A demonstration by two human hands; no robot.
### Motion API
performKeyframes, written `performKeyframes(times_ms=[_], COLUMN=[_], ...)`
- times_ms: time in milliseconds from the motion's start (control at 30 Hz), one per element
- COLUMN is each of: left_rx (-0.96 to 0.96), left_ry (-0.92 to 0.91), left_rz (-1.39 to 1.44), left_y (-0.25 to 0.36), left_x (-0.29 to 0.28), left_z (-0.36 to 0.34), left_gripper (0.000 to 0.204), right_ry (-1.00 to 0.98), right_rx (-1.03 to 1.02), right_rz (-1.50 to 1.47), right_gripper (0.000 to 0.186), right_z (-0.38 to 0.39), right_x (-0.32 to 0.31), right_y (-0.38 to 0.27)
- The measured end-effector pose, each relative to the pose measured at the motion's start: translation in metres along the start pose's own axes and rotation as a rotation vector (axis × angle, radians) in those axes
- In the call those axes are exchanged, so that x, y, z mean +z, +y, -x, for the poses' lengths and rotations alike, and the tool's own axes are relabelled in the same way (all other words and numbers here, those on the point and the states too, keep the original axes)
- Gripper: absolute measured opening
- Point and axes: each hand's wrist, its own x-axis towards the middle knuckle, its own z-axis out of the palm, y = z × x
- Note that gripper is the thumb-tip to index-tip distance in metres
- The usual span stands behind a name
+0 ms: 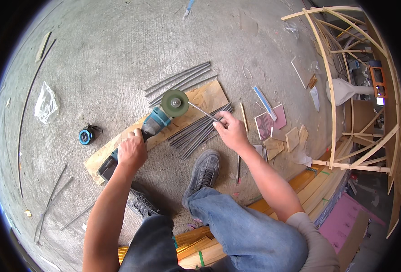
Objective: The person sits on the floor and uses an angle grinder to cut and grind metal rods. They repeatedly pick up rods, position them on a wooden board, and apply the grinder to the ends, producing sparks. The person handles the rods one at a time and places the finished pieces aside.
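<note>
My left hand (pixel 132 148) is wrapped round the handle of a teal and black cordless angle grinder (pixel 156 120). A dull green disc (pixel 168 105) is fitted at its head, facing up. In the fingers of my right hand (pixel 232 131) is a thin metal rod (pixel 203 111), its far tip close to the disc's right edge; whether they touch, I cannot tell. Beneath the grinder lies a long wooden board (pixel 213 93). A bundle of grey metal rods (pixel 193 135) rests along the board's near edge, below my right hand.
More rods (pixel 182 78) lie beyond the board. A blue tape measure (pixel 86 135) and a clear plastic bag (pixel 46 103) are at left. Pink and wooden offcuts (pixel 279 115) are scattered at right, before a curved wooden frame (pixel 329 90). My shoes (pixel 205 172) stand near the board.
</note>
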Motion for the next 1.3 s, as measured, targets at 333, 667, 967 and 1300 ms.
performKeyframes(times_ms=[333,667,967,1300], left_rx=[-0.004,-0.006,-0.011,-0.006], left_ry=[0.0,-0.004,-0.009,-0.017], left_rz=[0.006,0.021,0.021,0.019], left_y=[0.001,0.001,0.002,0.0], left_x=[0.0,-0.001,-0.002,-0.002], left_z=[0.0,0.0,0.0,0.0], left_gripper=[0.032,0.033,0.034,0.034], right_ry=[0.184,0.08,-0.04,-0.307], right_rx=[-0.353,-0.434,-0.321,-0.08], right_rz=[0.443,0.489,0.443,0.166], right_gripper=[0.015,0.015,0.013,0.021], right_z=[0.0,-0.002,0.0,-0.01], right_x=[-0.002,-0.01,-0.01,-0.016], right_y=[-0.008,-0.018,-0.021,-0.014])
